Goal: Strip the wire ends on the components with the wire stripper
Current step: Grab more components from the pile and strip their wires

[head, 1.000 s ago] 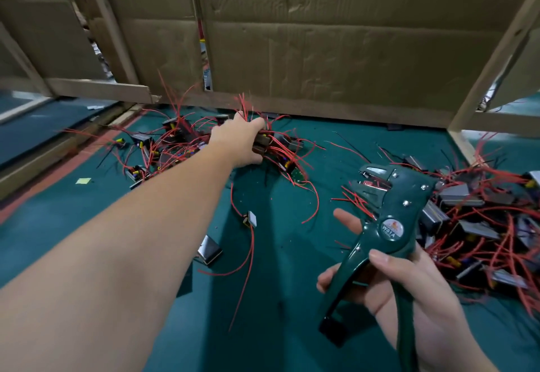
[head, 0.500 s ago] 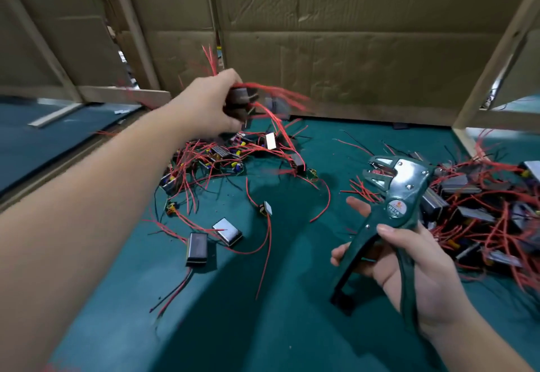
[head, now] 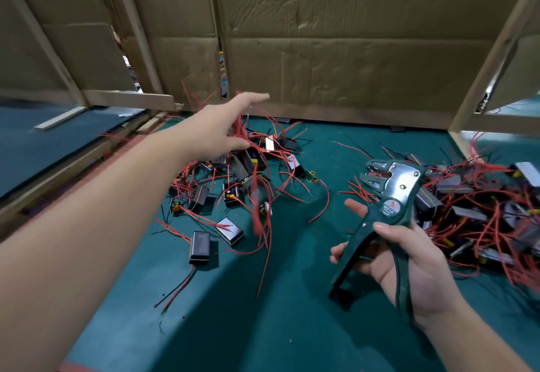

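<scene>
The left hand [head: 222, 130] is being held out with fingers spread, nothing being gripped; the bundle clutched half a second ago is no longer being held, and blurred red wires [head: 257, 211] are being seen beneath it over the left heap [head: 233, 184] of boxy black and silver components; the right hand [head: 409, 260] is being kept curled round the dark green wire stripper [head: 391, 196], handles splayed, metal head pointing away, just beside the right heap [head: 482, 214], tangled in red wire; both heaps are being carried by the teal, felt-like bench [head: 292, 328]; creased cardboard panels [head: 350, 50] are being held behind in a pale wooden frame [head: 496, 50].
</scene>
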`<action>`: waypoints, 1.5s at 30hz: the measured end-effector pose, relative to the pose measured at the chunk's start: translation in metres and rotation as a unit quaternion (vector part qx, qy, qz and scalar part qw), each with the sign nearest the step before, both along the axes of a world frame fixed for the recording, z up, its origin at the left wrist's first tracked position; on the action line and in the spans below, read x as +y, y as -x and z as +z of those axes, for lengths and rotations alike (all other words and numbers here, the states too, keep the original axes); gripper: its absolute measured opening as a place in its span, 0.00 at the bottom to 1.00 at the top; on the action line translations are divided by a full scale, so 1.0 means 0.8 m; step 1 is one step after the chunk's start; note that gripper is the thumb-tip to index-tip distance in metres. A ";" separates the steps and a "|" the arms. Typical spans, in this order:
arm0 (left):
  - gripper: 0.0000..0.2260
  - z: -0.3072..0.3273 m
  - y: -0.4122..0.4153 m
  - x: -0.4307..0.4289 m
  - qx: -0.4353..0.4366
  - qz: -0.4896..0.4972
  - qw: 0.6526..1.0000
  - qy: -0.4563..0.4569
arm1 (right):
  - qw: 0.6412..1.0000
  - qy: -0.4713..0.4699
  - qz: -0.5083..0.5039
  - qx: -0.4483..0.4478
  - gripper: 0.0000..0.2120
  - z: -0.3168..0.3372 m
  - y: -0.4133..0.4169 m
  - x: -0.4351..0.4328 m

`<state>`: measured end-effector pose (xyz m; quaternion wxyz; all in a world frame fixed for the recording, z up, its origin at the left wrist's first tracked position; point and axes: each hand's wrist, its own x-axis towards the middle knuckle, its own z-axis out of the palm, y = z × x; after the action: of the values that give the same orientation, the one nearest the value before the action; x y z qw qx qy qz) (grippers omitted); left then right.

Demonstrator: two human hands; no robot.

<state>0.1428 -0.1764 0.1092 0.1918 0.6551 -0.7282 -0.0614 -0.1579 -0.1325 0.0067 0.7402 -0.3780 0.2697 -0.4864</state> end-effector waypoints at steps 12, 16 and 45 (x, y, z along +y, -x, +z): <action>0.52 -0.017 0.023 0.002 0.099 0.000 0.982 0.163 | 1.000 -0.013 0.027 0.000 0.31 0.006 0.001 0.000; 0.50 -0.024 0.022 0.001 0.172 0.038 0.961 0.215 | 0.999 -0.009 0.034 -0.007 0.30 0.007 0.002 0.001; 0.10 -0.036 0.179 0.044 0.768 -0.018 0.640 0.026 | 0.950 -0.026 0.193 -0.245 0.25 0.029 0.017 0.002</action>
<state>-0.0006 -0.1412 0.0801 0.6980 0.3541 -0.3319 -0.5266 -0.1714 -0.1310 0.0296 0.8729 -0.2726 0.0149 -0.4045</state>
